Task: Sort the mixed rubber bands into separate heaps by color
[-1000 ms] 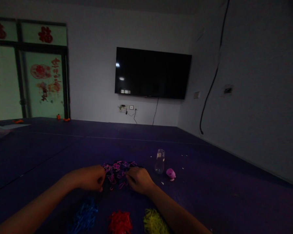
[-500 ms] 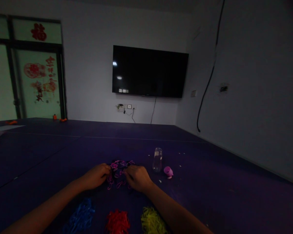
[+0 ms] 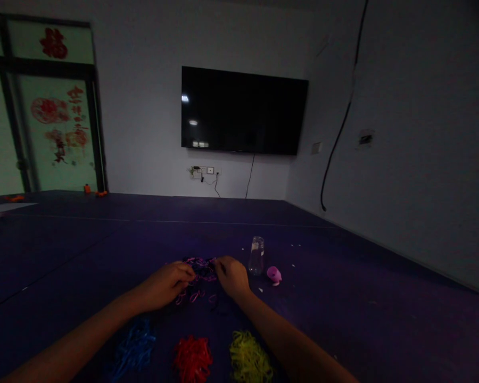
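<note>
A loose pile of pink and black loops that look like rubber bands (image 3: 203, 270) lies on the dark purple surface between my two hands. My left hand (image 3: 166, 285) is at the pile's left edge, thumb and fingers pinched together against the loops. On the right edge rests my right hand (image 3: 233, 279), its fingers curled closed and bent down into the pile. Whatever sits between the fingertips of either hand is too small and dark to make out. A few pink loops (image 3: 197, 296) are scattered just in front of the pile.
Nearer me lie heaps of blue strands (image 3: 134, 348), red strands (image 3: 193, 360) and yellow strands (image 3: 250, 359). A clear bottle (image 3: 256, 260) stands right of my right hand, beside a pink cap-like piece (image 3: 274, 275). White scraps dot the surface. A television (image 3: 243, 111) hangs behind.
My left hand has shifted right, further over the pile. My right hand has moved slightly up and right. The loops are gathered a little farther back, and the view has tilted slightly.
</note>
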A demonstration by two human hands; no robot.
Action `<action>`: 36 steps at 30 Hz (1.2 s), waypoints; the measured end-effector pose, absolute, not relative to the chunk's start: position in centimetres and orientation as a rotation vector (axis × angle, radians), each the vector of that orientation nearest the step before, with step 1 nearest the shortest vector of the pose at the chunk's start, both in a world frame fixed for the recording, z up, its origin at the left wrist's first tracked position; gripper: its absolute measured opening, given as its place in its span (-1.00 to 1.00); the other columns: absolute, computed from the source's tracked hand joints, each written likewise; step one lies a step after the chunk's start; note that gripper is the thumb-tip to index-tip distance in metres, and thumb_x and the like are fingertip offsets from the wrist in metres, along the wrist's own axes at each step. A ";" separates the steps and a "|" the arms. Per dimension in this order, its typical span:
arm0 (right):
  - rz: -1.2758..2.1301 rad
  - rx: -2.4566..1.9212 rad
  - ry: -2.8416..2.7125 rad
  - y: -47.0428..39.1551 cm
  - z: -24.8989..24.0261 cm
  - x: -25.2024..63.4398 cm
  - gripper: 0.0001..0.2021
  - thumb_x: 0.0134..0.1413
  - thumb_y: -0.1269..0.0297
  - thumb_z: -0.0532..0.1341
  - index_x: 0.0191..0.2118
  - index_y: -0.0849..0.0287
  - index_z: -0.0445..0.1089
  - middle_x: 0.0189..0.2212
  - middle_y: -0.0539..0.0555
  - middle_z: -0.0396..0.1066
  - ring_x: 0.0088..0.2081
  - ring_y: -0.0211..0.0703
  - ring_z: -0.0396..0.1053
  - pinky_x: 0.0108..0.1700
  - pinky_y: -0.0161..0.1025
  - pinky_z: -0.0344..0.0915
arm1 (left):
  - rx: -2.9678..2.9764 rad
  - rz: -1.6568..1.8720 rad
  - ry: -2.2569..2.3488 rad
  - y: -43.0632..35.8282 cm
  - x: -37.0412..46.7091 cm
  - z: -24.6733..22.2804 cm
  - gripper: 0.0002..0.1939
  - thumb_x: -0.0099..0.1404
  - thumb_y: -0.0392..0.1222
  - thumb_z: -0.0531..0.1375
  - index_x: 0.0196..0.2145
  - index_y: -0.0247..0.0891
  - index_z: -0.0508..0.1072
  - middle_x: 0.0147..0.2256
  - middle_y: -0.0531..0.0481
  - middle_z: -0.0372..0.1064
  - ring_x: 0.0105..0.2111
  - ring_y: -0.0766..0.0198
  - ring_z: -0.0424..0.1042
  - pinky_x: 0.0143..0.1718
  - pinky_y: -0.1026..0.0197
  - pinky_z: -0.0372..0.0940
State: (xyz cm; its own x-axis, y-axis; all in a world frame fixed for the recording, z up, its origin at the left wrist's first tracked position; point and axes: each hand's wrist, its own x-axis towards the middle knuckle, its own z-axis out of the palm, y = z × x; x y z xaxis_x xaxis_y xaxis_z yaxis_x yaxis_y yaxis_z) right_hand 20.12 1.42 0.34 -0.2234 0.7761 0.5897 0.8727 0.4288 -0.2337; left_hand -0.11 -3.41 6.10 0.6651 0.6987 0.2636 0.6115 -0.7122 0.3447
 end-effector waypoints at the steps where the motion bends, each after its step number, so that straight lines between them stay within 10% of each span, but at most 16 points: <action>1: -0.183 -1.408 -2.028 1.4 0.4 20.1 -0.72 0.18 0.27 -0.03 -0.41 0.13 0.38 -0.43 0.03 0.42 -0.38 -0.25 0.35 -0.43 -0.36 0.08 | 2.637 0.583 1.013 -4.5 0.7 6.5 -0.68 0.19 -0.42 0.02 -0.18 -0.20 0.46 -0.12 -0.05 0.39 -0.09 0.21 0.31 -0.05 0.15 0.16; 18: -0.141 -1.420 -2.061 1.1 0.7 20.0 -0.72 0.18 0.26 -0.02 -0.37 0.13 0.41 -0.40 0.04 0.44 -0.35 -0.23 0.36 -0.40 -0.36 0.08 | 2.718 0.280 0.606 -11.5 5.3 5.0 -0.44 0.23 -0.43 -0.01 0.15 -0.02 0.09 0.15 0.04 0.10 0.16 0.15 0.03 0.14 -0.04 -0.03; 29: -0.027 -1.379 -1.962 1.6 0.3 20.2 -0.70 0.15 0.22 -0.01 -0.44 0.15 0.41 -0.44 0.05 0.45 -0.39 -0.22 0.36 -0.42 -0.37 0.11 | 2.481 0.943 1.388 -3.3 0.1 5.7 -0.74 0.24 -0.15 -0.01 -0.29 -0.22 0.45 -0.24 -0.04 0.46 -0.19 0.15 0.39 -0.13 0.15 0.23; 36: 0.864 -1.222 -1.979 1.7 0.8 19.5 -0.63 0.08 0.31 -0.05 -0.67 0.25 0.27 -0.77 -0.01 0.28 -0.75 -0.35 0.20 -0.67 -0.44 0.06 | 1.965 1.226 1.880 1.8 -7.1 2.6 -0.66 0.13 -0.05 -0.03 -0.36 -0.29 0.45 -0.40 -0.09 0.48 -0.38 0.11 0.46 -0.33 0.17 0.30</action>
